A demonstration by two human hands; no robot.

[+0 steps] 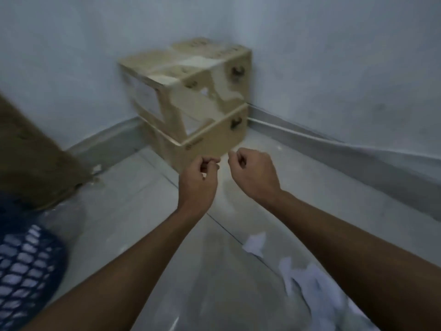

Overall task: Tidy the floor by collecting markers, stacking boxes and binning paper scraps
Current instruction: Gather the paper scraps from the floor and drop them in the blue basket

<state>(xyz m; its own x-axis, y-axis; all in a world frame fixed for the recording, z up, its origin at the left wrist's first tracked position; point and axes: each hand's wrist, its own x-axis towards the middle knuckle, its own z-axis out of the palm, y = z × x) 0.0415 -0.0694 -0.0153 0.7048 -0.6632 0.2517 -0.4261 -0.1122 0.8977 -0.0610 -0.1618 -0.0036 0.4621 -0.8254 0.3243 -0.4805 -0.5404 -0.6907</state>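
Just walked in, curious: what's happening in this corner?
A person is tidying up. Two cardboard boxes sit stacked in the corner. The left hand and right hand hover just in front of them, fingers curled, holding nothing visible. White paper scraps lie on the floor at the right, and a blue mesh basket stands at the left.

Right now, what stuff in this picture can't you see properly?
All in the head view:
1. Stacked boxes: the printing is smeared by motion blur, and the insides are hidden by their walls.
2. Blue mesh basket: cut off by the left edge.
3. Brown board: blurred and cut off at the left edge.
4. Paper scraps: partly behind the right forearm.
5. Left hand and right hand: fingers are curled, but too blurred to tell whether they pinch anything.
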